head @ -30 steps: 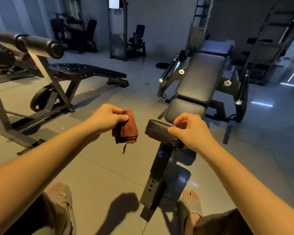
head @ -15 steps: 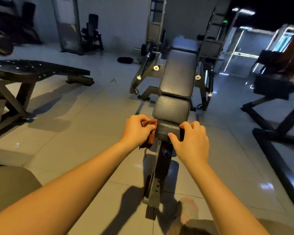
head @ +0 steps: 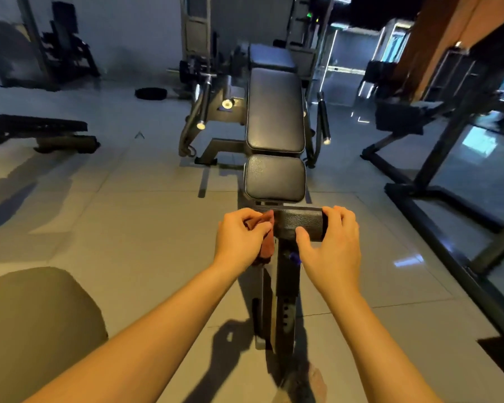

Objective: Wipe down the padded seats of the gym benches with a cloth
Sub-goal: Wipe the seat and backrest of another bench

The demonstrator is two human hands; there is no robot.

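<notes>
A black padded bench runs away from me: a small seat pad [head: 275, 177], then a long back pad [head: 275, 110]. At its near end sits a black leg-roller pad [head: 298, 222] on an upright post. My left hand [head: 240, 238] grips a dark red cloth [head: 264, 231] against the roller's left end, and part of the cloth hangs below the hand. My right hand [head: 330, 242] holds the roller's right end, fingers over the top and thumb on the front face.
A flat bench [head: 35, 130] stands at the left. A dark machine frame [head: 437, 158] with a long floor rail stands at the right. Behind the bench are plate-loaded arms [head: 200, 112] and a weight plate [head: 150, 93] on the tiled floor. My knee shows at bottom left.
The view has swung so the bench lies straight ahead. My left hand brought the cloth from open air onto the roller's left end. My right hand shifted to the roller's right end.
</notes>
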